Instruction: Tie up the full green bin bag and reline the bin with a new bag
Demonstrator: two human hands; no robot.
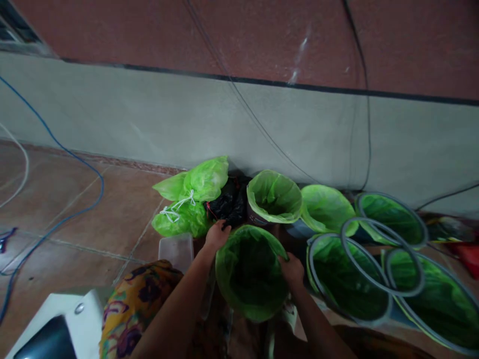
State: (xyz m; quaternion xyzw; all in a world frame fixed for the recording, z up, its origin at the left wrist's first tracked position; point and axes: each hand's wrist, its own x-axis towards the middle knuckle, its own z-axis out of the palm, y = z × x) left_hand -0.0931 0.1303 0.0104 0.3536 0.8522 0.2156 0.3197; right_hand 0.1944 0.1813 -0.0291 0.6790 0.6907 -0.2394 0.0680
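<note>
Right now, under a red-and-grey wall (149,109), we've got a tiled floor (75,194) with green-lined bins gathered on it.
Five more lined bins (329,199) stand behind and to our right, while our own bin (221,271) sits between our arms, its green liner (249,309) draped over the rim. A loose grey ring (421,267) lies across bins on the right; off left, two tied green bags (207,179) touch, a black bag (234,199) just beside them, a clear plastic box (175,249) nearer us. And the hands: our right hand (292,270) is closed on the liner's right edge; our left hand (217,235), half curled, is at the far left rim, its hold we can't tell. Smallest, white ties (183,201) cinch those green bags.
</note>
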